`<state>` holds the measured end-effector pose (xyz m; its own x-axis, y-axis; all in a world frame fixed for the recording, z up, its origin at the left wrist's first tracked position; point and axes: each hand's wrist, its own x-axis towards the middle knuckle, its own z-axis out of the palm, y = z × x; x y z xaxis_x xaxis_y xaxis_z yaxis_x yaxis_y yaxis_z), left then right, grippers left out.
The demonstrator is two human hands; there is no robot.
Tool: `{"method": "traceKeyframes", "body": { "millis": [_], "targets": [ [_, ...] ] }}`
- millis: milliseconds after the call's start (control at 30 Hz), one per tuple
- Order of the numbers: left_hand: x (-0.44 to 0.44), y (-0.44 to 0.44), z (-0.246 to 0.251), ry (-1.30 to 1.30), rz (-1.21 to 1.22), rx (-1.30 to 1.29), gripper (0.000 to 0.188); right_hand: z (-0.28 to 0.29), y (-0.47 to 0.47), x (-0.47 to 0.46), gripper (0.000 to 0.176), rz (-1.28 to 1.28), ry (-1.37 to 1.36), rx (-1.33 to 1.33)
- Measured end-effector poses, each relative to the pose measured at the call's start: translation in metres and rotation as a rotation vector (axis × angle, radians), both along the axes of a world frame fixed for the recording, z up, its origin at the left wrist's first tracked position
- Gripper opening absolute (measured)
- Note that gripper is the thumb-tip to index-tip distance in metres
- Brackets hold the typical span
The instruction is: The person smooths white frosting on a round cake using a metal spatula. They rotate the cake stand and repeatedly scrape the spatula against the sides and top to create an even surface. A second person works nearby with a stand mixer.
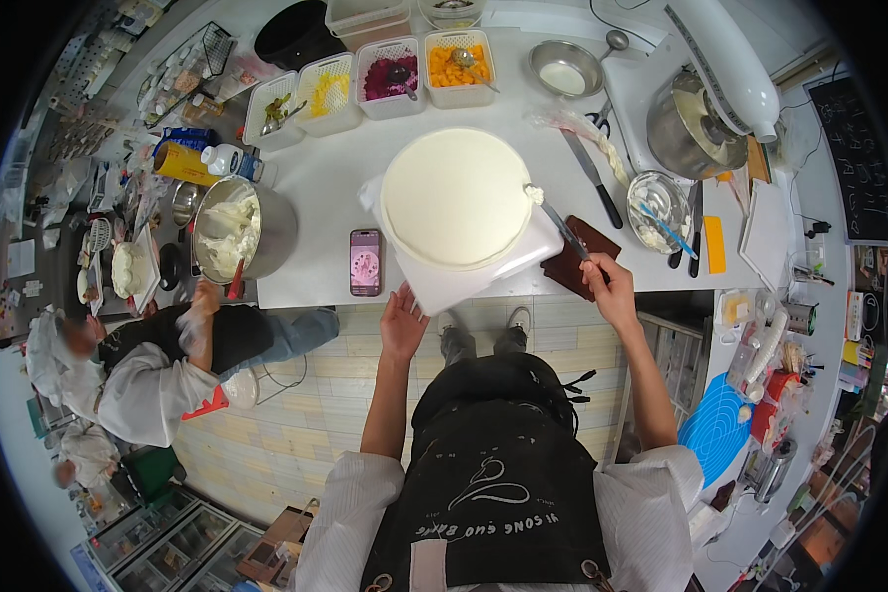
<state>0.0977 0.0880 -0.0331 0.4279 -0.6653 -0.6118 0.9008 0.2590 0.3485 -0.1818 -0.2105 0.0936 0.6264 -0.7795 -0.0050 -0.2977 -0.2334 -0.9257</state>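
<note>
A round cake coated in smooth white cream (pixel 455 196) stands on a white square board (pixel 444 292) at the table's front. My right hand (pixel 610 285) grips an icing spatula (pixel 566 231), whose tip carries a dab of cream (pixel 535 195) at the cake's right edge. Palm up, my left hand (pixel 403 322) is by the board's front left corner with nothing in it; whether the fingertips touch the board is unclear. Beneath the spatula's handle lies a folded brown cloth (pixel 573 263). A phone (pixel 365 263) with a lit screen rests left of the cake.
Baskets of cut fruit (pixel 459 70) line the back. A long knife (pixel 596 181), a cream-smeared bowl (pixel 658 214) and a stand mixer (pixel 725 81) are to the right. On the left, a co-worker (pixel 155 362) is beside a steel pot of cream (pixel 274 229).
</note>
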Motion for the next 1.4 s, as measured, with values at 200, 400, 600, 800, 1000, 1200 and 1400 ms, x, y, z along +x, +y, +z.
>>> {"method": "traceKeyframes", "body": {
  "millis": [200, 400, 600, 800, 1000, 1200, 1400],
  "targets": [
    [0.000, 0.001, -0.003, 0.019, -0.002, -0.122, 0.049, 0.002, 0.000, -0.003, 0.018, -0.001, 0.048, 0.052],
    [0.011, -0.028, 0.003, 0.162, 0.002, -0.685, 0.062, -0.001, 0.001, -0.002, 0.021, 0.008, 0.005, 0.001],
    [-0.008, -0.050, 0.014, 0.192, 0.063, -0.265, 0.074, 0.000, 0.001, -0.003, 0.019, 0.005, 0.017, 0.020],
    [-0.032, -0.047, -0.001, 0.355, -0.202, -0.644, 0.077, 0.002, 0.000, -0.005, 0.021, 0.011, 0.014, 0.003],
    [-0.012, -0.048, 0.004, 0.316, -0.002, -0.581, 0.072, 0.001, -0.001, -0.007, 0.020, 0.020, 0.025, 0.002],
    [-0.030, -0.042, 0.001, 0.264, -0.188, -0.342, 0.067, 0.001, -0.001, -0.007, 0.020, 0.017, 0.021, 0.001],
    [-0.017, -0.044, -0.003, 0.237, -0.091, -0.716, 0.063, 0.001, -0.002, -0.007, 0.020, 0.022, 0.032, 0.017]
  ]
}}
